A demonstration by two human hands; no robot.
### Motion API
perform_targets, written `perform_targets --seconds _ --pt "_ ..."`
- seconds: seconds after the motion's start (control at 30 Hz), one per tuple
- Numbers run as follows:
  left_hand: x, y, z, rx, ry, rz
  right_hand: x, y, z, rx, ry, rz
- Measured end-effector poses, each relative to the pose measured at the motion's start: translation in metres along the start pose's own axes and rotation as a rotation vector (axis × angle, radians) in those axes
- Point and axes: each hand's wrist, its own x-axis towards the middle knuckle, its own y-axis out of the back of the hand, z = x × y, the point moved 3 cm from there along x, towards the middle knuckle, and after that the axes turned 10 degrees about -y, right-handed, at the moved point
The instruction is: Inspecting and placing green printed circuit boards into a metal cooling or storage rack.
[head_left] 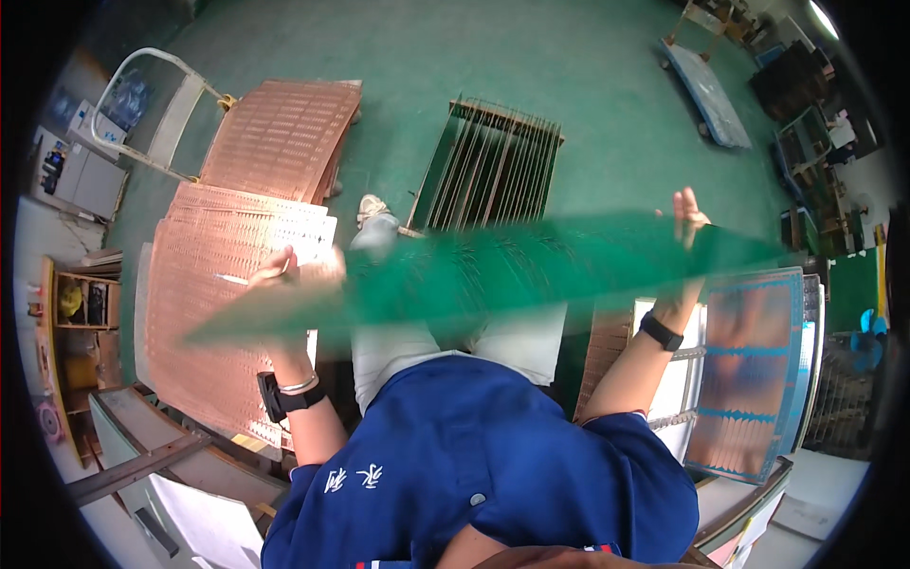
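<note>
A large, thin green panel (pixel 493 275) spans the space in front of my body, smeared by motion, with rows of fine marks across it. My left hand (pixel 275 270) grips it near its left end, fingers partly blurred. At its right end my right hand (pixel 690 213) holds the panel, with some fingers pointing up past its edge. Beneath my left hand lies a stack of copper-coloured perforated sheets (pixel 204 256). Beyond the panel a slotted rack (pixel 493 166) with thin upright rods stands on the floor; the panel may hide its near end.
More copper-coloured sheets (pixel 280 137) lie on a trolley with a white handle (pixel 142 52). At right stands a blue-edged panel (pixel 749 370). A blue flat cart (pixel 706 95) is on the green floor (pixel 417 47) at far right. My shoe (pixel 373 209) is beside the rack.
</note>
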Motion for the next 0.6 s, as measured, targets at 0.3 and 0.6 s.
perform_targets --seconds 0.3,0.6 --pt "-0.002 -0.048 0.005 -0.240 0.383 0.195 0.002 -0.023 0.016 0.735 -0.688 -0.274" --pt "-0.005 -0.038 0.008 -0.380 0.430 0.172 -0.005 -0.034 0.005 0.819 -0.608 -0.154"
